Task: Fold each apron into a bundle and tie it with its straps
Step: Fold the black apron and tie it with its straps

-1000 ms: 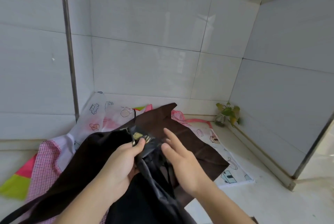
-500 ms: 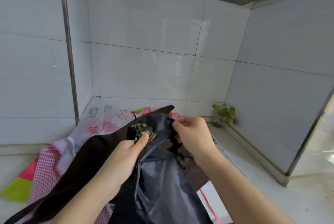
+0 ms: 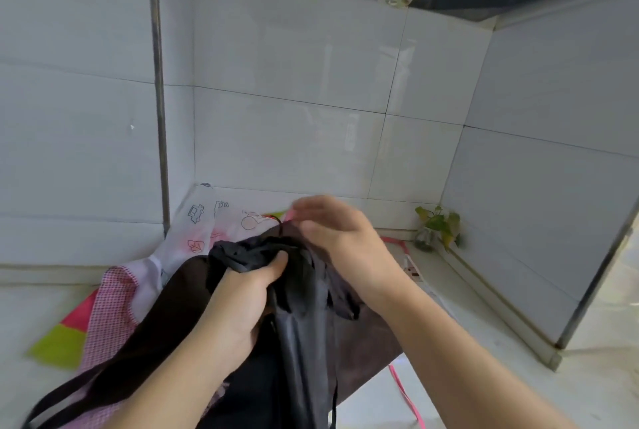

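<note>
My left hand [image 3: 242, 293] is closed around the gathered top of the black apron [image 3: 301, 328], with the thumb pressing on the bunched cloth, and I hold it up above the counter [image 3: 501, 376]. My right hand [image 3: 342, 242] is just beside it, over the same bunch; it is blurred, so I cannot tell if the fingers pinch the cloth or a strap, or only touch it. The two hands are close together, almost touching. The black apron hangs down from my left grip toward me, and it falls in long soft folds with a little shine, so I judge it is thin, light and rather slippery. Such cloth will not keep a fold by itself and it can slide out of a loose grip, so I think it is better to hold it at the thick bunched part or at a seam, and to press each fold flat before the next one. A thin black strap [image 3: 334, 394] hangs at the lower edge; I judge it is the best place to take for tying. Under the black apron lies a brown apron [image 3: 152, 331] on the counter, and behind it a white printed apron [image 3: 204, 224] and a pink checked one [image 3: 110, 307] are spread against the tiled wall [image 3: 294, 141]. A small plant [image 3: 437, 226] stands in the corner.
</note>
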Demonstrator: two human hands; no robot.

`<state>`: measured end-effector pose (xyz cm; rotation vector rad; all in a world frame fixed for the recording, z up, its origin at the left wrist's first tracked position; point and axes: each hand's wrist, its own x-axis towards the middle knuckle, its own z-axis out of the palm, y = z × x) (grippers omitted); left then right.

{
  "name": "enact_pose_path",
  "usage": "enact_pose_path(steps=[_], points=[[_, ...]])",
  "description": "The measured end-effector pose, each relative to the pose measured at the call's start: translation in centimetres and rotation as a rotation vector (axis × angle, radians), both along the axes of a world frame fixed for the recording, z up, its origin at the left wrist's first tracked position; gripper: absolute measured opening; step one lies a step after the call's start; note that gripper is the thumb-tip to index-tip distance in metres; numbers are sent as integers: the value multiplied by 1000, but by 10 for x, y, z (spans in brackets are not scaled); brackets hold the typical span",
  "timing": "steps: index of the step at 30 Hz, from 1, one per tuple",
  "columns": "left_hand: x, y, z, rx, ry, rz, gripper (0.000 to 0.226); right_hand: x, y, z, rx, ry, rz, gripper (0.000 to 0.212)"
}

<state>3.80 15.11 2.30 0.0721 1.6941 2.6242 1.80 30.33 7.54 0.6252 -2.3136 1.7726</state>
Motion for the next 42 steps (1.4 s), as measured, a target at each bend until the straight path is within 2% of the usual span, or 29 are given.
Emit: enact_pose_path(steps=[1, 2, 4, 6, 8, 9, 10, 11, 12, 14, 18, 20, 21, 23, 25, 26, 27, 28, 29, 31, 33, 34, 36, 37, 38, 41, 42], points=[[-4, -6, -3, 3, -9, 10, 15, 1, 8, -8, -32, -9, -85, 17], [-6, -12, -4, 0, -11, 32, 16, 4, 13, -17, -13, -57, -77, 18], [-8, -21, -4, 3, -11, 62, 18, 11, 24, -43, 104, -205, 116, 26], [-8, -25, -1, 32, -16, 72, 19, 16, 29, -61, 238, -236, 208, 27], [-9, -27, 0, 48, -24, 60, 25, 12, 30, -69, 265, -181, 114, 52], [-8, -26, 0, 42, -24, 38, 29, 9, 30, -69, 231, -166, 103, 68], [-8, -24, -1, 37, -15, 21, 32, 6, 28, -70, 212, -174, 131, 75], [-7, -23, -1, 28, -1, 13, 34, 4, 26, -69, 215, -179, 185, 69], [-5, -22, -1, 21, 7, 8, 34, 3, 22, -69, 242, -170, 223, 53], [-3, -23, -1, 21, 4, 12, 34, -2, 20, -70, 313, -156, 170, 19], [-7, -40, -2, -2, -29, 113, 26, -9, 39, -64, 384, -134, -31, 22], [-6, -49, -1, -120, -47, 148, 16, -8, 46, -52, 314, -114, -126, 16], [-5, -53, 1, -249, -65, 137, 16, -8, 48, -43, 250, -90, -166, 14], [0, -61, 11, -651, -110, 66, 37, -6, 44, -22, 171, -29, -195, 13], [8, -61, 33, -986, -9, 108, 54, 0, 36, 6, 162, 32, -147, 11], [13, -59, 44, -1039, 125, 193, 52, 4, 29, 19, 177, 54, -106, 10], [18, -56, 56, -1012, 279, 259, 42, 8, 20, 32, 200, 79, -67, 9], [20, -51, 66, -986, 405, 251, 30, 11, 10, 43, 231, 123, -35, 8], [20, -44, 73, -1008, 472, 167, 33, 15, 1, 52, 260, 182, -18, 8], [7, -37, 73, -1050, 503, 22, 45, 19, -13, 63, 303, 288, -24, 8], [-4, -38, 70, -1114, 569, 73, 52, 21, -15, 66, 302, 317, -18, 8], [-7, -41, 71, -1156, 606, 82, 63, 21, -13, 66, 300, 311, 1, 9], [-6, -42, 72, -1141, 617, -28, 82, 24, -8, 61, 291, 297, 34, 9], [-4, -40, 74, -1101, 600, -95, 84, 25, -6, 58, 285, 292, 48, 8], [-3, -39, 72, -1042, 584, -138, 75, 27, -5, 55, 283, 288, 59, 9], [-2, -36, 70, -924, 591, -52, 15, 27, 0, 49, 270, 248, 57, 13], [-1, -37, 72, -903, 617, 27, 14, 27, 5, 48, 263, 187, 40, 27]])
